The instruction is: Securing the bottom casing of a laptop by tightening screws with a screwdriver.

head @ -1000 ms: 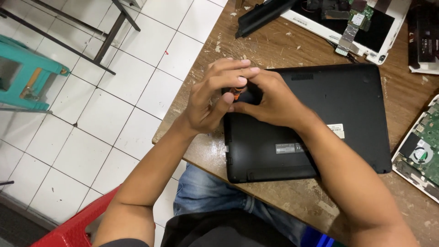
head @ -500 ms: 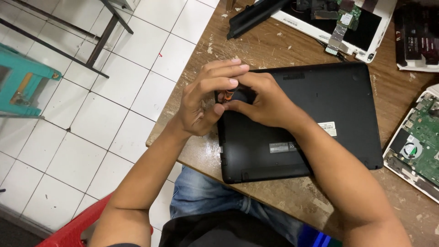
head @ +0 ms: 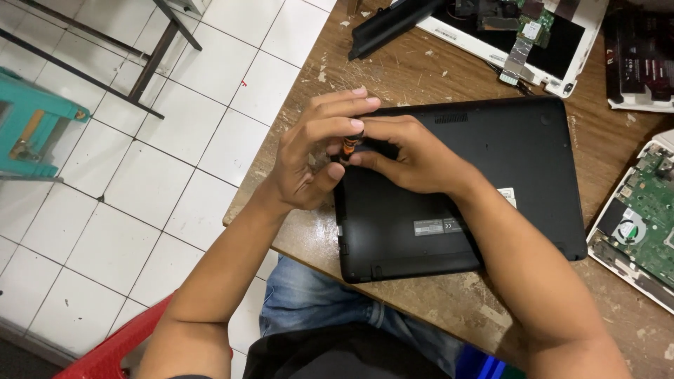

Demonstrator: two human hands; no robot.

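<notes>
Hands are being held together over the upper left corner of a black laptop (head: 491, 189), which is lying bottom side up on the wooden surface (head: 421, 70). A small screwdriver (head: 347, 146) with an orange and black handle is being pinched by the left hand (head: 309, 158) between thumb and fingertips, so this grip is narrow and closed on the tool. The right hand (head: 414, 158) is being pressed against the same tool from the other side, fingers curled around it; its tip is hidden. Just behind the laptop, an opened white laptop (head: 554, 42) and a black battery bar (head: 393, 21) are lying. At the right edge, a green circuit board (head: 642, 224) is being seen.
</notes>
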